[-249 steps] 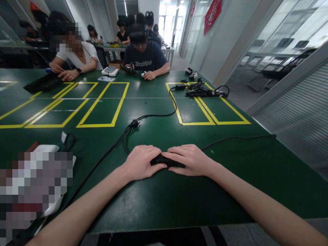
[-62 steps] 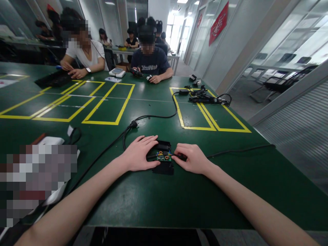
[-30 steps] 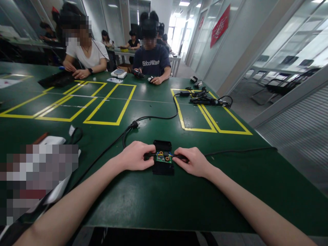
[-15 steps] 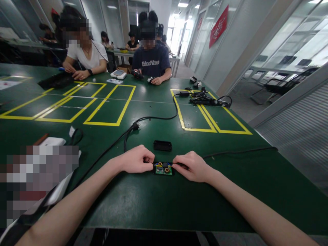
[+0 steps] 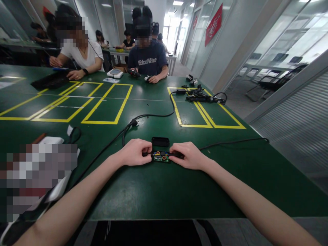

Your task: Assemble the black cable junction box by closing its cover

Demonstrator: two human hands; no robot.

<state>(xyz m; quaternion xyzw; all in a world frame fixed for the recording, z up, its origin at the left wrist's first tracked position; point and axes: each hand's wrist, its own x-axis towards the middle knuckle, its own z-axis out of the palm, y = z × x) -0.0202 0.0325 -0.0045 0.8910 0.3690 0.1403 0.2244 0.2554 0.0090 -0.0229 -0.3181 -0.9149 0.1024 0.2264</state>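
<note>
Pinching a small green circuit board (image 5: 161,157) from either end, the left hand (image 5: 135,152) and right hand (image 5: 189,156) curl tightly; a black plastic cover (image 5: 160,141) lies just beyond.

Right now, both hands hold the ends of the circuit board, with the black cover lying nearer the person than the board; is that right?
Not quite: the head view shows the black cover lying beyond the circuit board; the left hand and right hand hold its ends.
</note>
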